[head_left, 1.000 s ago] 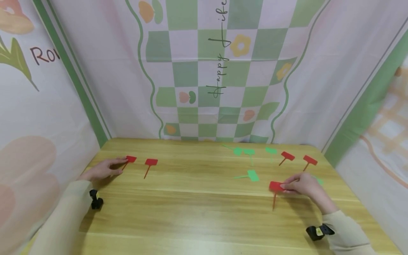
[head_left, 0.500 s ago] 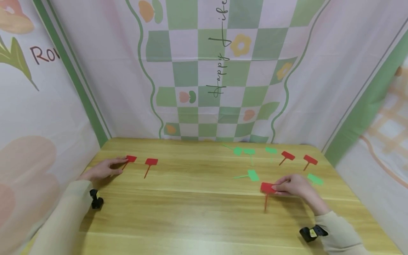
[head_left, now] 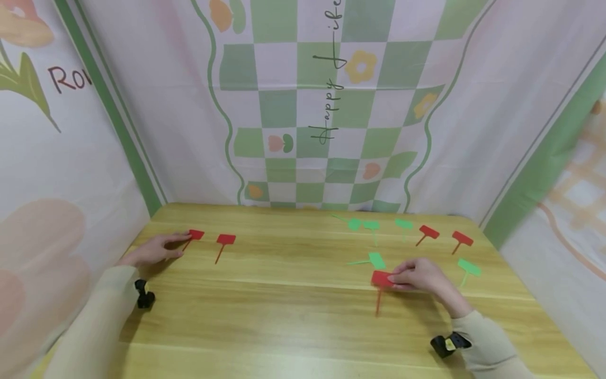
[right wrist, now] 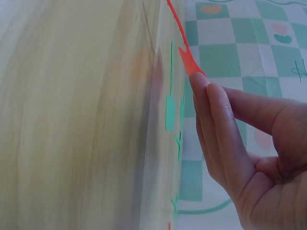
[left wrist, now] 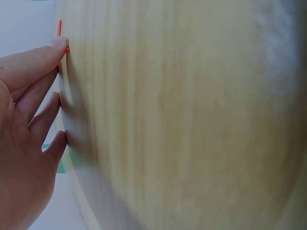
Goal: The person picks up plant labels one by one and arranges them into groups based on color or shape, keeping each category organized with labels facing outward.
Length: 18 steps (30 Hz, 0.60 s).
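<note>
My right hand pinches a red T-shaped plant label by the right end of its head, stem pointing down toward me. The right wrist view shows this label held off the wood by the fingertips. At the far left, my left hand rests with extended fingers on another red label; a sliver of its red shows at the fingertip in the left wrist view. Just right of that hand lies a further red label, stem toward me.
Green labels lie back right: a round-headed one, two T-shaped ones, and a sideways one. Two red labels and a green one lie farther right. A patterned curtain backs the wooden table.
My right hand has carried the pinched red label leftward, uncovering the green label at the far right. The left hand stays on its red label.
</note>
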{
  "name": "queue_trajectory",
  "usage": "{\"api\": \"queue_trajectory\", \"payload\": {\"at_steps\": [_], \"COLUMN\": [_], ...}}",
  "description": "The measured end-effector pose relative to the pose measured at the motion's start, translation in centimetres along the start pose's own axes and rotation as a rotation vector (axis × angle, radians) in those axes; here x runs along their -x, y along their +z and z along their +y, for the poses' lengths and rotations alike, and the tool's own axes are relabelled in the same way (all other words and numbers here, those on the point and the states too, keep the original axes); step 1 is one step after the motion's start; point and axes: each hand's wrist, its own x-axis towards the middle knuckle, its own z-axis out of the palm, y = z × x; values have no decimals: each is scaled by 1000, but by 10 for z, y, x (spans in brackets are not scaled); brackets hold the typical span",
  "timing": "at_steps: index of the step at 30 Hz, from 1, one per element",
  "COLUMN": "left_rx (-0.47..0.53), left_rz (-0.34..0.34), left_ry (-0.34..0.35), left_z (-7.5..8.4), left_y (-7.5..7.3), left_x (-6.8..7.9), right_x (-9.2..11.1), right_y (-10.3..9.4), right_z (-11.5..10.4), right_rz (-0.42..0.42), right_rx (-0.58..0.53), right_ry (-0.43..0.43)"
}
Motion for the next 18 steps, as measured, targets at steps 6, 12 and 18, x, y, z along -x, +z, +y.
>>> {"api": "queue_trajectory", "payload": {"at_steps": [6, 12, 18], "left_rx": [13, 0, 13], "left_rz": [-2, 0, 2], "left_ry": [5, 11, 4], "left_z": [0, -2, -4], "left_y": [0, 0, 1], "left_x": [0, -1, -2], "right_x": [-2, -8, -14], "right_y": [8, 18, 30], "right_z": [-7, -14, -24], "right_rz": [-14, -31, -61], "right_rx": [7, -18, -48], "right_ry": [-15, -32, -39]}}
